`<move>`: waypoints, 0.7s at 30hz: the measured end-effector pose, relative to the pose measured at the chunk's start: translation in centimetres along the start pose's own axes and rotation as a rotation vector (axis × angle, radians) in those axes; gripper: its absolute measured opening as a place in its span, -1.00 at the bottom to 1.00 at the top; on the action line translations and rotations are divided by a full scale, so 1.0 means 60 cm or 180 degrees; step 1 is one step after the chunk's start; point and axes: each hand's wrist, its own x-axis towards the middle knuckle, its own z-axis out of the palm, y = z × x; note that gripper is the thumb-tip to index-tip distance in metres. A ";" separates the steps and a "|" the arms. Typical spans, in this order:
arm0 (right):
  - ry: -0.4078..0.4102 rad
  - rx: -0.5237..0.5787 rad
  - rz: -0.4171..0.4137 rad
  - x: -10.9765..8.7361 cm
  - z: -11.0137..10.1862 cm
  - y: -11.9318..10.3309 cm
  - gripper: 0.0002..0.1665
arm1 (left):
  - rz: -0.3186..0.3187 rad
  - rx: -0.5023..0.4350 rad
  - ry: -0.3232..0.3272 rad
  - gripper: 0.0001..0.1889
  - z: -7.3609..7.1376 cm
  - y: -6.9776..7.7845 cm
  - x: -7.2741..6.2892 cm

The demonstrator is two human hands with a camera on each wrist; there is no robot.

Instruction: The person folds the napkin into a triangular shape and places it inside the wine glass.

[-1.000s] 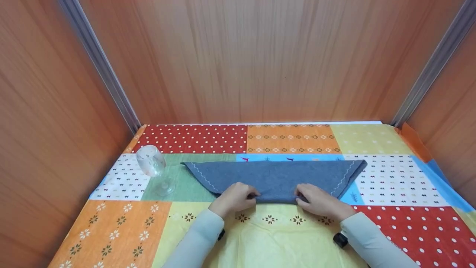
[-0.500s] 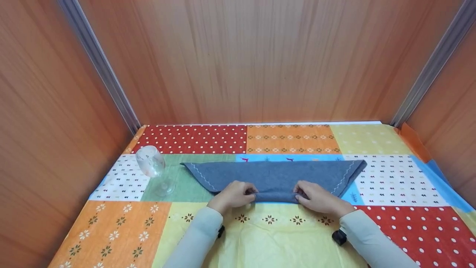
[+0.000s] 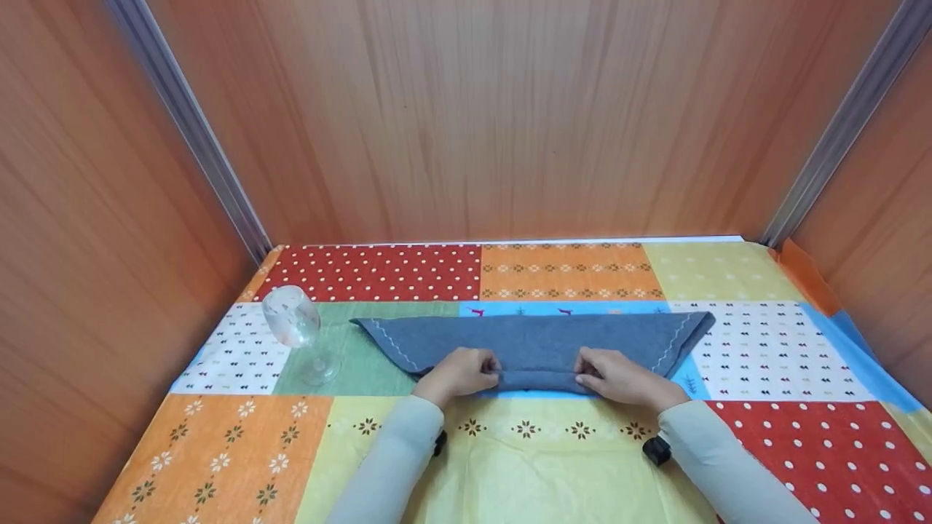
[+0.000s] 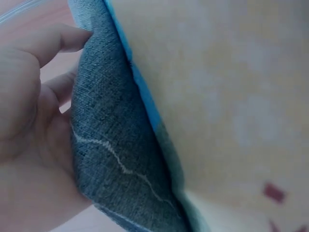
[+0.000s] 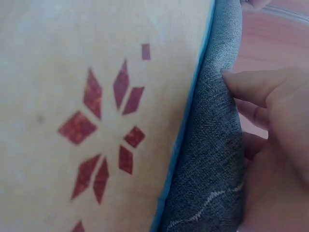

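We see a slate-grey cloth (image 3: pixel 535 338) crossed near each end by a wavy white line, and a patchwork tablecloth (image 3: pixel 561 480) of white-dotted red, flowered orange and pale yellow, plain green, light blue with small red figures, and white with tiny marks. We also note orange-brown wood-grain walls (image 3: pixel 510 131), grey posts (image 3: pixel 192 135), pale grey-green sleeves (image 3: pixel 389 462), black wrist devices (image 3: pixel 657 450) and a clear, colourless glass (image 3: pixel 293 317).

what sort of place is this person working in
Probably a small booth set up for tabletop work: wood-look panels stand on three sides, metal-looking strips run up the corners, and a patchwork-print tablecloth covers the work surface.
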 end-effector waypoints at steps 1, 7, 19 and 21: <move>0.0002 0.0022 0.0008 0.000 -0.001 0.000 -0.96 | -0.0032 0.0006 0.0003 -0.94 -0.001 0.000 0.001; -0.0020 0.0047 0.0026 0.000 -0.003 0.001 -0.92 | -0.0009 0.0100 0.0060 -0.93 0.000 0.001 0.002; -0.0293 0.0285 0.0160 -0.005 -0.005 0.007 -0.90 | 0.0250 0.0162 0.0027 -0.95 0.001 -0.002 -0.011; -0.0343 0.0343 0.0199 -0.007 -0.006 0.004 -0.89 | 0.0356 0.0125 -0.0010 -0.95 0.002 -0.007 -0.014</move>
